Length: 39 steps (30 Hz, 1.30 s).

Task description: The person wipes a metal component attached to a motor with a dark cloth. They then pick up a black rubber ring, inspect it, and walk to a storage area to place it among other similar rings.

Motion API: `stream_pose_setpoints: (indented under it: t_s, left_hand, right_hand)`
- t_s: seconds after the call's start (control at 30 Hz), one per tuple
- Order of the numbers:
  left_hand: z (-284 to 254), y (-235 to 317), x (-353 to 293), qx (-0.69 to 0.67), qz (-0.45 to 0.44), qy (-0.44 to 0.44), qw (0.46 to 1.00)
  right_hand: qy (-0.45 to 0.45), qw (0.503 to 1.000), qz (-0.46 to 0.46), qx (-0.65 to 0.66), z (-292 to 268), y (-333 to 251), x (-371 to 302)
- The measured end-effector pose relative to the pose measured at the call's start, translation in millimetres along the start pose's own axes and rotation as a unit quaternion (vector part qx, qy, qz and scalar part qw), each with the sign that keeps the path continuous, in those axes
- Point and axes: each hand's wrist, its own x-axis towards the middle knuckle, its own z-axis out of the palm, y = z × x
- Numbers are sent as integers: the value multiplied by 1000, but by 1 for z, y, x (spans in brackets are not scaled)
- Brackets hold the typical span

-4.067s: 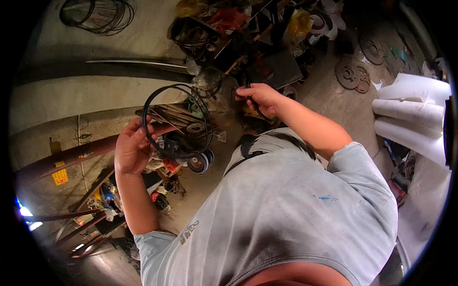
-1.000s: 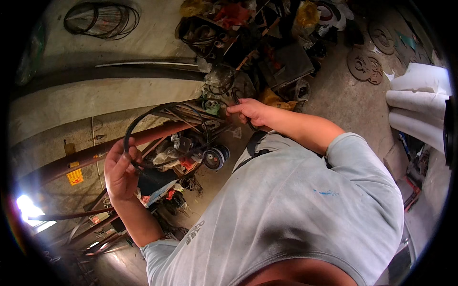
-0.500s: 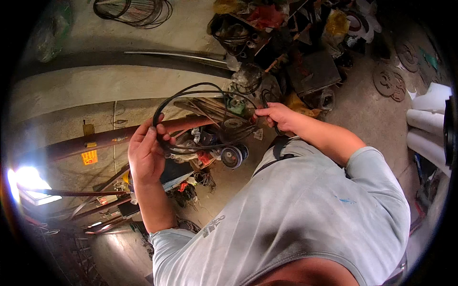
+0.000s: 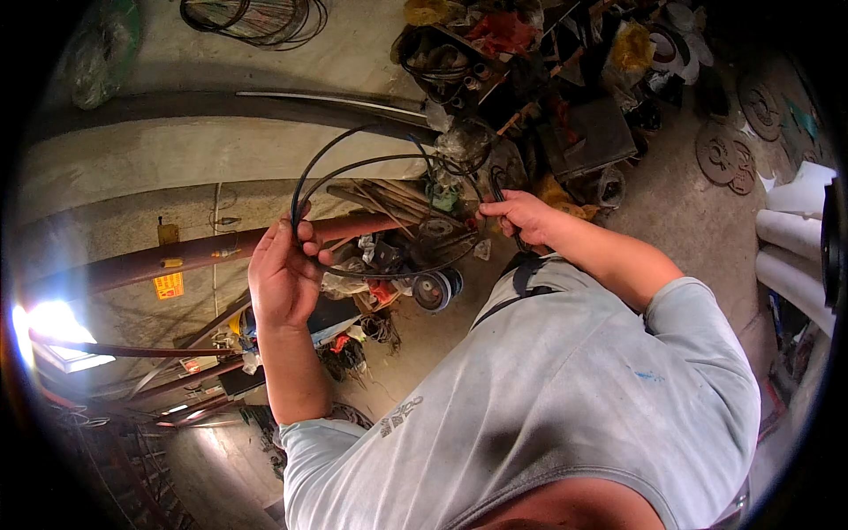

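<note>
- Here, seen from above, a person in a grey T-shirt (image 4: 565,397) holds a black rubber belt (image 4: 353,168) looped into about 2 overlapping coils between both raised hands.
- The left hand (image 4: 283,269) grips the left side of the coils, fingers curled around the strands, thumb pressing on them.
- The right hand (image 4: 521,216) is closed on the right side of the coils, pinching the strands together.
- The belt hangs in the air, chest high, above a cluttered concrete floor (image 4: 671,203).
- Below the loop lie a rusty red pipe (image 4: 177,261), a small pulley wheel (image 4: 437,290) and mixed scrap.
- White rolls (image 4: 795,238) lie at the right edge.
- Coiled wire (image 4: 256,18) lies at the top.
</note>
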Motion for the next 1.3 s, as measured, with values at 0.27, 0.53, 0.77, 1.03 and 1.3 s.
stream_pose_setpoints:
  t_s: [0.27, 0.53, 0.77, 1.03, 1.3]
  left_hand:
    - [5, -3, 1, 24, -23, -10, 999]
    - [12, 0, -10, -37, -25, -54, 998]
    - [29, 5, -13, -52, -3, -74, 996]
    - [26, 4, -8, -74, -23, -88, 993]
    - [29, 4, -1, -87, -37, -119, 988]
  right_hand:
    - [-4, 999, -6, -32, 3, -10, -1]
    - [23, 999, 15, -26, -4, -4, 15]
    - [-37, 999, -12, 16, 1, -7, 23]
    - [-53, 993, -10, 103, 9, -19, 7]
    - [-89, 992, -60, 67, 31, -32, 10]
